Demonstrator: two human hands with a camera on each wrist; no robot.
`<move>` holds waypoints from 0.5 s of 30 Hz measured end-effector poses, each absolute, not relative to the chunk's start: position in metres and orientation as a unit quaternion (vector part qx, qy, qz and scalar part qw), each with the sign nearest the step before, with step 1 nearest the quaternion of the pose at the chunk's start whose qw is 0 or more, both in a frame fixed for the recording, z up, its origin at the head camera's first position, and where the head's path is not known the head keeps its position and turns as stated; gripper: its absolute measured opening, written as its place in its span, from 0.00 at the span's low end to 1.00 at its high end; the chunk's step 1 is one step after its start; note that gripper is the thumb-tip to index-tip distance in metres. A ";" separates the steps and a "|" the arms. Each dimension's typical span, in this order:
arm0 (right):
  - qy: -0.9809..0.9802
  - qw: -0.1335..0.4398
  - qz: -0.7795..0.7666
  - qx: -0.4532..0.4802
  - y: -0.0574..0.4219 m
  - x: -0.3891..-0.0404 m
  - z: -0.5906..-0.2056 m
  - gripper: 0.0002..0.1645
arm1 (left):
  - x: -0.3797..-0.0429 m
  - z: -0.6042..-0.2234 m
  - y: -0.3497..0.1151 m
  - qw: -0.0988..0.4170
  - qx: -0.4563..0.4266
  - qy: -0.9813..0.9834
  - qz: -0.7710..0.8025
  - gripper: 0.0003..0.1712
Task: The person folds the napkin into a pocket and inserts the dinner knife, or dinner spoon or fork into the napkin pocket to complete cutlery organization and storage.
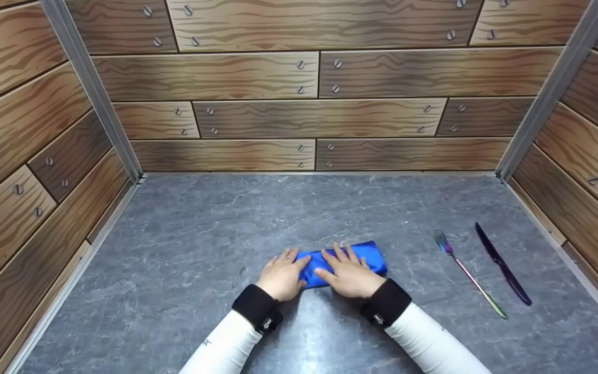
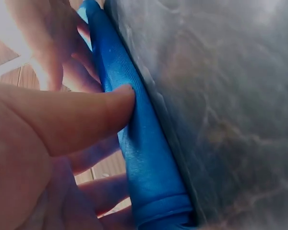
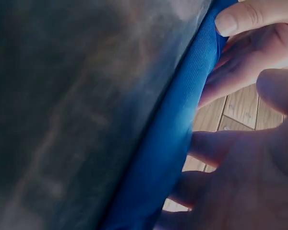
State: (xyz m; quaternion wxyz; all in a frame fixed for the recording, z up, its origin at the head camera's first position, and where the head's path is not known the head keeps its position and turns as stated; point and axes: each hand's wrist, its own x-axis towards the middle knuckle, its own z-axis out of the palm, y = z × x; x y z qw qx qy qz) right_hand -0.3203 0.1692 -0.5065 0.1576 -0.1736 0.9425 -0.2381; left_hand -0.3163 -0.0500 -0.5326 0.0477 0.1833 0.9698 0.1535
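Note:
A shiny blue cloth (image 1: pixel 371 255), folded into a narrow strip, lies on the grey table in front of the person. At its left end the left hand (image 1: pixel 281 275) rests with fingers spread forward. The right hand (image 1: pixel 350 275) lies across the middle and right part of the strip, its fingers extended over the top. In the left wrist view, the left thumb (image 2: pixel 98 115) touches the near side of the cloth (image 2: pixel 149 158). From the right wrist, the fingers reach over the upper side of the cloth (image 3: pixel 168 143), and the thumb stands apart from it.
To the right lie a rainbow-coloured fork (image 1: pixel 467 272) and a dark purple knife (image 1: pixel 501 262), side by side and slanted. Wood-patterned panels (image 1: pixel 257 78) wall the grey marbled table (image 1: pixel 200 223) at the back and on both sides.

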 end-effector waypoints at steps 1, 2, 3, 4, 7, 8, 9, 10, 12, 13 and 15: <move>0.943 0.160 -0.237 -0.171 0.173 -0.321 -0.508 0.47 | -0.317 -0.531 -0.050 0.052 0.181 0.970 0.156 0.36; 0.943 0.160 -0.237 -0.168 0.176 -0.323 -0.510 0.47 | -0.317 -0.530 -0.050 0.055 0.179 0.970 0.158 0.37; 0.944 0.157 -0.238 -0.165 0.180 -0.323 -0.512 0.48 | -0.317 -0.529 -0.051 0.058 0.176 0.970 0.160 0.37; 0.945 0.154 -0.239 -0.161 0.183 -0.324 -0.513 0.48 | -0.317 -0.529 -0.051 0.060 0.174 0.969 0.163 0.37; 0.948 0.144 -0.242 -0.147 0.192 -0.323 -0.518 0.50 | -0.316 -0.529 -0.051 0.065 0.171 0.968 0.170 0.37; 0.949 0.143 -0.243 -0.141 0.194 -0.323 -0.520 0.50 | -0.316 -0.529 -0.051 0.066 0.171 0.968 0.173 0.37; 0.950 0.142 -0.244 -0.135 0.196 -0.322 -0.521 0.51 | -0.316 -0.530 -0.051 0.066 0.171 0.967 0.176 0.37; 0.950 0.141 -0.245 -0.129 0.197 -0.322 -0.522 0.52 | -0.316 -0.530 -0.051 0.065 0.170 0.967 0.176 0.37; 0.952 0.140 -0.246 -0.118 0.198 -0.322 -0.523 0.55 | -0.316 -0.531 -0.051 0.062 0.170 0.967 0.178 0.37; 0.953 0.139 -0.244 -0.113 0.199 -0.322 -0.523 0.56 | -0.316 -0.531 -0.050 0.061 0.171 0.967 0.178 0.37; 0.956 0.135 -0.238 -0.104 0.200 -0.324 -0.524 0.58 | -0.316 -0.530 -0.049 0.059 0.171 0.968 0.176 0.37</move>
